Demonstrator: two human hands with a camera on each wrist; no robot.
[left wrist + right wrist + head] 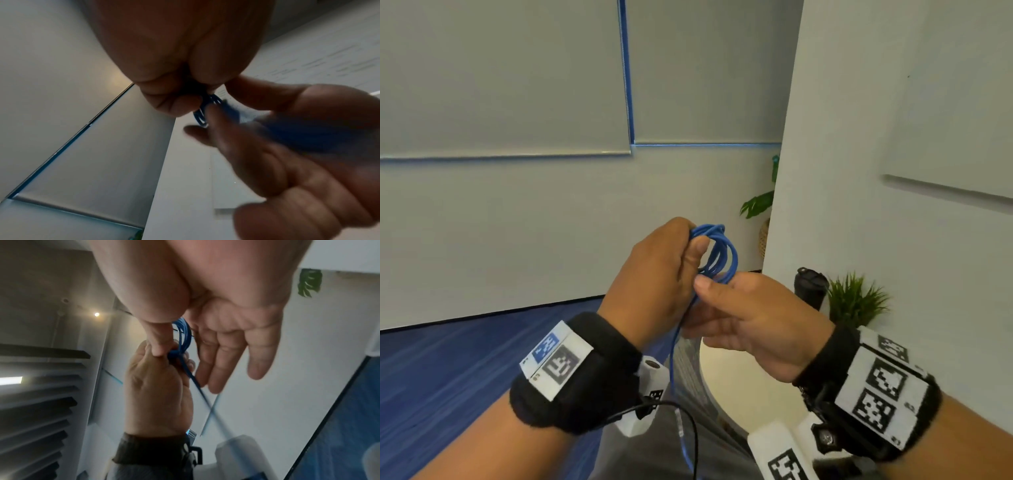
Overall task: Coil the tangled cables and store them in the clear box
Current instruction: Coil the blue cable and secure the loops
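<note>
A blue cable (719,251) is wound into a small coil of several loops, held up in front of me. My left hand (688,246) grips the coil at its top, thumb over the loops; the left wrist view shows its fingers curled round the blue cable (200,116). My right hand (722,308) is just below. Its thumb rests on the coil's lower side and its fingers (218,363) are straight and spread. The loose tail (673,359) hangs down between my wrists, and in the right wrist view the blue cable (184,337) passes my palm. The clear box is not in view.
A round white table (743,387) stands low at the right under my hands. A black bottle (810,286) and a small green plant (856,301) stand behind it by a white wall. Blue carpet (448,377) covers the floor at the left.
</note>
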